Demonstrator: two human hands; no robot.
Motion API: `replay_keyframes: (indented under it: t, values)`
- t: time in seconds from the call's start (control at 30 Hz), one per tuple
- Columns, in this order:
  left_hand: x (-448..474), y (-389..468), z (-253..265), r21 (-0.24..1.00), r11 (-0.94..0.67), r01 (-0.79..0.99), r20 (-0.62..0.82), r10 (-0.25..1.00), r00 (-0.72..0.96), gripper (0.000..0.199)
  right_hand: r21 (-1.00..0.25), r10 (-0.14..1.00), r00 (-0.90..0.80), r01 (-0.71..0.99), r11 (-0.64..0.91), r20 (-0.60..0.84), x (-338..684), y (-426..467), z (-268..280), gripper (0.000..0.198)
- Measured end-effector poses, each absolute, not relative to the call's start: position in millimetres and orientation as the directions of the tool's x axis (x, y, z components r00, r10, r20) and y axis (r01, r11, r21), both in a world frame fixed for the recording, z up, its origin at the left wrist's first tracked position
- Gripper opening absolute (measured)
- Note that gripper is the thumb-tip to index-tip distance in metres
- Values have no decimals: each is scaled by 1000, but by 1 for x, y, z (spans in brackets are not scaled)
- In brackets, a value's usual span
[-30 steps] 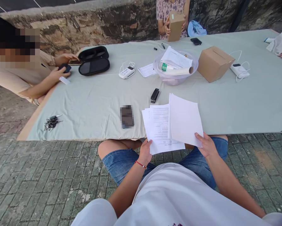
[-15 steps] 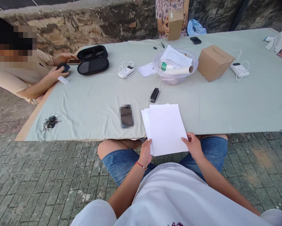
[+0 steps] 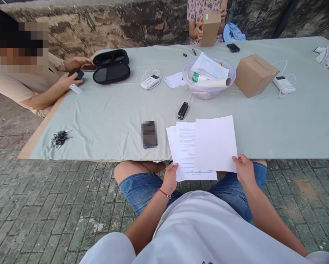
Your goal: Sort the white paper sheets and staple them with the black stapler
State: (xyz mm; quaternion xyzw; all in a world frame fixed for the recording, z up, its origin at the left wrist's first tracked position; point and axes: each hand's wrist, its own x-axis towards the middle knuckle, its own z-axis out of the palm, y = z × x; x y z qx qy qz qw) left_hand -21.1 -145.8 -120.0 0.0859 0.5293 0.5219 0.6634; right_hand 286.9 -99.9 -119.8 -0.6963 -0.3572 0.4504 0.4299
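Observation:
My left hand [image 3: 171, 176] grips the lower left edge of a small stack of printed papers [image 3: 185, 154], whose far part reaches over the table edge. Between the thumb and fingers of my right hand [image 3: 244, 167] is a blank-faced white sheet [image 3: 215, 143], pinched at its lower right corner. That sheet overlaps the right side of the stack, and lines of print show on the page beneath. Just beyond the papers lies a black stapler [image 3: 183, 110]. A dark, blurred-out phone-like object [image 3: 149, 134] rests to their left.
A plastic basin [image 3: 208, 93] holds papers and a roll, with a cardboard box [image 3: 255, 75] beside it. Keys [image 3: 60, 138], white power banks [image 3: 150, 82] and a black open case [image 3: 112, 75] lie around the cloth-covered table [image 3: 112, 117]. Other people sit at the left, far and right sides.
My right hand has moved right and slightly away, sliding the top white sheet off the stack and exposing a printed page. My left hand stays on the stack.

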Motion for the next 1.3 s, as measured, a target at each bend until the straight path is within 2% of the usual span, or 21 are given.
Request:
replay_keyframes:
  t: [0.1,0.23,0.33,0.43,0.53,0.6,0.67,0.8,0.9,1.0,1.1,1.17,1.23,1.3]
  values:
    - [-20,-147,-124,650,444,-617,-614,785,-83,44,-919,839,398,-28,-393,-371,295,-97,-114,32]
    - [-16,-147,-126,635,417,-650,-621,776,-108,43,-912,880,261,-5,-410,-397,276,-103,-108,32]
    - [-15,-146,-121,637,423,-644,-612,786,-90,49,-895,921,147,222,-386,-361,251,-110,-106,32]
    - [-16,-145,-116,712,430,-555,-556,828,-73,52,-798,961,116,536,-275,-253,236,-114,-107,32]
    - [-18,-145,-116,784,416,-460,-513,852,-106,52,-710,969,151,660,-247,-197,238,-111,-109,33]
    - [-20,-148,-119,790,428,-439,-521,846,-113,48,-754,950,136,581,-305,-280,246,-106,-111,31]
    - [-22,-155,-122,764,466,-446,-560,822,-102,47,-807,909,48,443,-391,-414,253,-102,-113,29]
    - [-30,-169,-122,668,578,-469,-657,754,-8,47,-785,771,-153,188,-591,-618,254,-100,-115,34]
    - [-40,-166,-117,656,605,-451,-652,756,64,43,-684,669,-329,-87,-724,-666,241,-104,-120,42]
    - [-47,-148,-111,678,544,-494,-607,794,41,36,-597,648,-432,-268,-756,-627,221,-109,-127,48]
    - [-48,-128,-106,663,545,-514,-631,776,9,37,-618,680,-412,-293,-730,-607,206,-109,-127,47]
    - [-45,-120,-99,669,556,-493,-651,758,-27,41,-688,720,-374,-241,-684,-585,205,-102,-120,47]
    - [-43,-117,-87,723,515,-461,-590,807,-23,44,-784,773,-340,-142,-605,-535,213,-88,-105,46]
    - [-45,-111,-70,798,436,-417,-462,886,40,43,-876,833,-314,-5,-482,-457,227,-69,-84,45]
